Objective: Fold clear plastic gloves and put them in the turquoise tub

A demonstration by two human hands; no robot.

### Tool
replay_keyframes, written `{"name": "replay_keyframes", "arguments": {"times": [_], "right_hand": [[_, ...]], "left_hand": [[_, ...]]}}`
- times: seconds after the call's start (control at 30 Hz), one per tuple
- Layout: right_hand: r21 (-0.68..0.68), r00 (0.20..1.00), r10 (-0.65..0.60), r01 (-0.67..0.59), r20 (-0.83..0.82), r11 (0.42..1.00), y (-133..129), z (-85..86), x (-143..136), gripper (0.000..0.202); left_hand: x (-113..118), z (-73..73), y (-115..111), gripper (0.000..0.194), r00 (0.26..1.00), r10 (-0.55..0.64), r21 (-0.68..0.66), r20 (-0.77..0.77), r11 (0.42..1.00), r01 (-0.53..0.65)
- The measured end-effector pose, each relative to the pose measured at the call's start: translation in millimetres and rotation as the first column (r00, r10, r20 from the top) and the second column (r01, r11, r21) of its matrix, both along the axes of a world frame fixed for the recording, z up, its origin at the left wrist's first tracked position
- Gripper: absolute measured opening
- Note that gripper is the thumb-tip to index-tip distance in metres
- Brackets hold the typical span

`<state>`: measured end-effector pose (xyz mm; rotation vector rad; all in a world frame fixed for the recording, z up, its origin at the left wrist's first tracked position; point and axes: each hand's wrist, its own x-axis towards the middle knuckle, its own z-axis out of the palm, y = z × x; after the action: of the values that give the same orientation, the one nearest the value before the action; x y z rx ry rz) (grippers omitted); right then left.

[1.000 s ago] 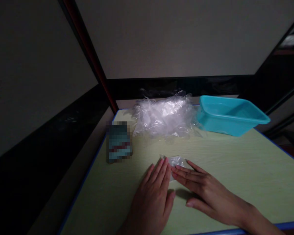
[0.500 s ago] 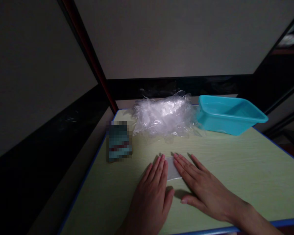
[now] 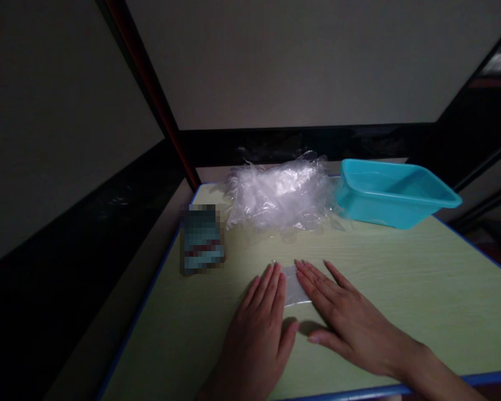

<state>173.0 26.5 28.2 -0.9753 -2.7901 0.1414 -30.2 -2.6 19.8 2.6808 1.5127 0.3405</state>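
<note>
A small clear plastic bag point(image 3: 294, 288) lies flat on the pale table, partly hidden under my fingers. My left hand point(image 3: 259, 328) rests with its fingers outstretched over the bag's left side. Over the right side, my right hand point(image 3: 344, 312) lies flat too, fingers long and thumb apart. Neither hand grips anything. Beyond them, a heap of crumpled clear plastic bags point(image 3: 281, 192) spreads across the back of the table.
To the right of the heap stands a turquoise plastic basin point(image 3: 376, 211). A blurred-out, greenish rectangular item point(image 3: 202, 239) is near the table's left edge. The table point(image 3: 421, 278) has blue edging, with pale panels point(image 3: 300, 67) behind it.
Both hands stay pressed on the bag in nearly the same place. The whole view has shifted very slightly; nothing was picked up or let go.
</note>
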Motion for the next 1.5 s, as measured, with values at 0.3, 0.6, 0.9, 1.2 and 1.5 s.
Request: {"name": "replay_keyframes", "arguments": {"times": [0.3, 0.6, 0.9, 1.2, 1.5], "right_hand": [[-0.075, 0.952, -0.08, 0.06, -0.296, 0.995, 3.8, 3.6, 8.0, 0.051], [0.345, 0.973, 0.121, -0.046, -0.198, 0.937, 3.6, 7.3, 4.5, 0.019], [0.482, 0.973, 0.182, -0.092, -0.143, 0.871, 5.1, 3.0, -1.9, 0.027], [0.442, 0.98, 0.114, -0.031, -0.163, 0.897, 11.5, 1.5, -4.3, 0.021], [-0.1, 0.871, -0.09, 0.048, -0.483, 0.994, 9.4, 13.0, -3.9, 0.017]], "left_hand": [[-2.7, -3.4, -2.5, 0.079, 0.981, 0.073, -0.018, 0.181, 0.997, -0.071], [-1.2, -0.3, -1.5, 0.071, 0.974, 0.074, -0.009, 0.216, 0.997, -0.074], [-1.7, -2.1, -0.4, 0.051, 0.985, 0.048, 0.032, 0.165, 0.998, -0.054], [-1.1, -0.4, 0.7, 0.048, 0.973, 0.055, 0.032, 0.222, 0.997, -0.063], [-0.1, 6.3, 1.9, 0.028, 0.792, 0.131, -0.125, 0.596, 0.99, -0.069]]}}
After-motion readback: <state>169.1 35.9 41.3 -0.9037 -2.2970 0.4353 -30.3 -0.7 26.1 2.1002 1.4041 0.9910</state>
